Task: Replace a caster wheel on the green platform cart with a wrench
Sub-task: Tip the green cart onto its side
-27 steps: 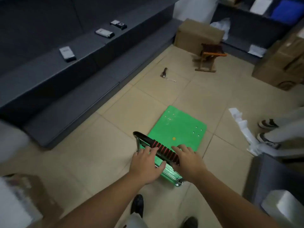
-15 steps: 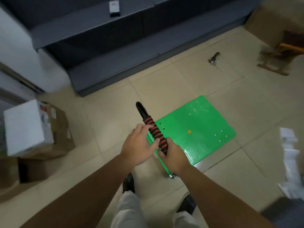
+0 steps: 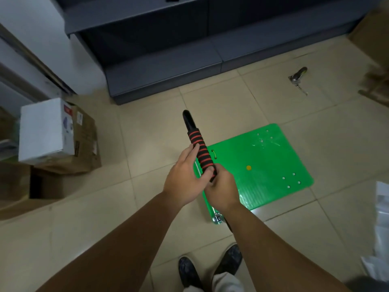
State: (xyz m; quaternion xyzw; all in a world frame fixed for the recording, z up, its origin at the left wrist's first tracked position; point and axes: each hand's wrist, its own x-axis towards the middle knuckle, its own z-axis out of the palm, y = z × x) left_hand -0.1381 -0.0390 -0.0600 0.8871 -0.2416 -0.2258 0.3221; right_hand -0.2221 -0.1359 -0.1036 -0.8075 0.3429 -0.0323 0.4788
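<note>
We hold the cart handle: positioning step

Our left hand [image 3: 185, 182] and right hand [image 3: 223, 192] both wrap the striped foam handle [image 3: 201, 151] of the green platform cart [image 3: 263, 163], standing on the tiles [image 3: 136, 224] at centre frame. No caster shows, so next we likely tip the cart over, then fetch what may be the wrench [image 3: 297, 77], upper right.

No legible text, brand or number anywhere in view. On the white box [image 3: 45, 131], left of the green platform cart [image 3: 263, 165], a red patch and blue graphic are too blurred to read. On the cardboard box [image 3: 86, 142], also left of the cart, the print on the pale stickers is unresolvable.
</note>
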